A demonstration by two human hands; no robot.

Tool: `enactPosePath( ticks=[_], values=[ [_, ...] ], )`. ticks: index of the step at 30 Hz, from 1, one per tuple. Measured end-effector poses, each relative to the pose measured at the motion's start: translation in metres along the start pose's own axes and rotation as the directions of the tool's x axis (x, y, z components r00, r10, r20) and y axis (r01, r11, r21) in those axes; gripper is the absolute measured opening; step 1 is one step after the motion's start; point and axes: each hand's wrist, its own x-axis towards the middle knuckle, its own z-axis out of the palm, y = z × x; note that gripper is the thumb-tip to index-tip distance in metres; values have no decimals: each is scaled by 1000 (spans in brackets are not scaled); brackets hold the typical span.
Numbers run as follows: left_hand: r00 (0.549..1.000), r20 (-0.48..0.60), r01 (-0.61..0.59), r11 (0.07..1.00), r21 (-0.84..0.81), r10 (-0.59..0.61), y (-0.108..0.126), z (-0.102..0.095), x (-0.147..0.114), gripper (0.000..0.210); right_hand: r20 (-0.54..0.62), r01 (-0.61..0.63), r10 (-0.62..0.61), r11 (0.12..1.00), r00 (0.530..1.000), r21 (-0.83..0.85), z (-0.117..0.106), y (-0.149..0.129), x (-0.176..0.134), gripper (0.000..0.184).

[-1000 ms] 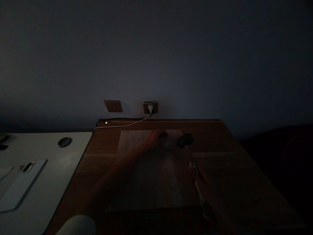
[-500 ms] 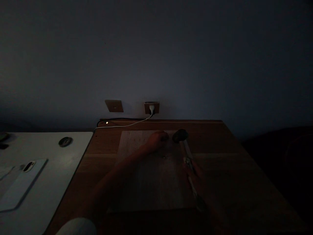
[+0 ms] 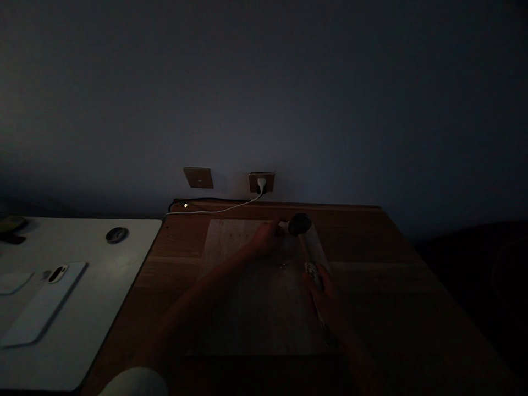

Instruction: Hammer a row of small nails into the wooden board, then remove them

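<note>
In dim light, my right hand (image 3: pixel 325 297) is wrapped round the handle of a mallet (image 3: pixel 304 247). Its dark, rounded head (image 3: pixel 300 224) is over the far right part of a pale flat board (image 3: pixel 264 324). Just left of that head, my left hand (image 3: pixel 266 239) is at the board's far side, fingers curled together. Something dark shows at those fingertips, too dim to name. A small shiny piece (image 3: pixel 282 266) lies on the board between the hands.
The board lies on a wooden table (image 3: pixel 396 302) against a wall. A white cable (image 3: pixel 223 210) runs to a plug in the wall socket (image 3: pixel 262 182). At left, a white table (image 3: pixel 94 291) holds a phone (image 3: pixel 45 308) and a dark round object (image 3: pixel 117 235).
The mallet head has moved left, closer to my left hand. My right hand has shifted a little left and up with it. The whole view has turned slightly.
</note>
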Motion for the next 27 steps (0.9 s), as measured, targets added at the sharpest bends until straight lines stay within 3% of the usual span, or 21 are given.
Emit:
enactPosePath(
  ticks=[7,11,15,18,21,27],
  values=[
    [1000,-25,-5,1000,10,6,-1,0,3,64,19,4,-2,993,1000,-117,1,-6,-1,50],
    [999,29,-23,999,-22,24,0,-21,0,50,7,-18,19,994,1000,-109,3,-7,0,54],
    [982,169,-118,967,224,81,11,-58,-28,26,15,-19,21,996,1000,-91,6,-10,-5,51],
    [932,352,-233,879,415,81,22,-75,-57,19,-1,-66,66,995,998,-72,8,-9,-11,53],
    [899,435,-291,800,524,42,29,-75,-74,20,18,-95,97,994,995,-56,7,-2,-14,54],
    [899,437,-333,706,625,37,32,-65,-72,23,-9,-43,43,996,999,-73,2,16,-14,52]
  ],
)
